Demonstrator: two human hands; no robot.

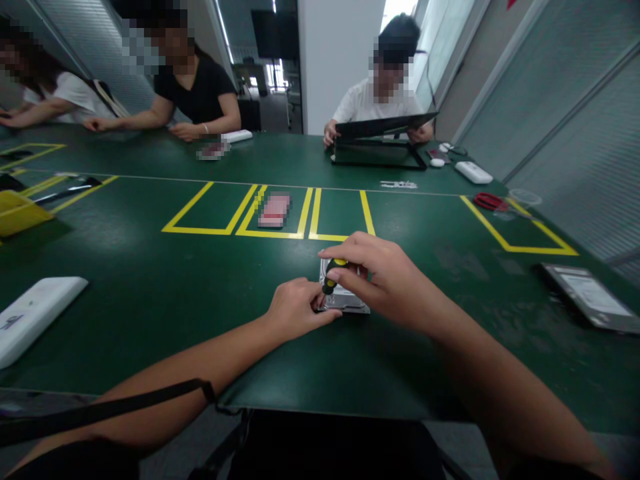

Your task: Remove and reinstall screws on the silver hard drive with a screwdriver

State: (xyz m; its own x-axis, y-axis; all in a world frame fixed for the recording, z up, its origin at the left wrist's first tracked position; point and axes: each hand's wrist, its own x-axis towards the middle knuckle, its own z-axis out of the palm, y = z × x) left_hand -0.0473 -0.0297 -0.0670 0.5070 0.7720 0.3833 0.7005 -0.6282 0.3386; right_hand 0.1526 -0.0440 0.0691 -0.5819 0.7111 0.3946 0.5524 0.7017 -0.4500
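Observation:
A small silver hard drive [345, 301] lies flat on the green table [150, 287] just ahead of me. My right hand [383, 277] is closed round a short screwdriver with a yellow and black handle [332, 275], held upright over the drive's near left corner. My left hand [295, 308] rests on the table, its fingers pinched against the drive's left edge beside the screwdriver tip. The tip itself is hidden by my fingers.
Yellow tape boxes [270, 213] mark the table beyond the drive. A white device [35, 313] lies at left, a yellow bin [17, 212] far left, a grey tablet-like case [590, 293] at right. Three other people sit across the table; one holds an open laptop [377, 140].

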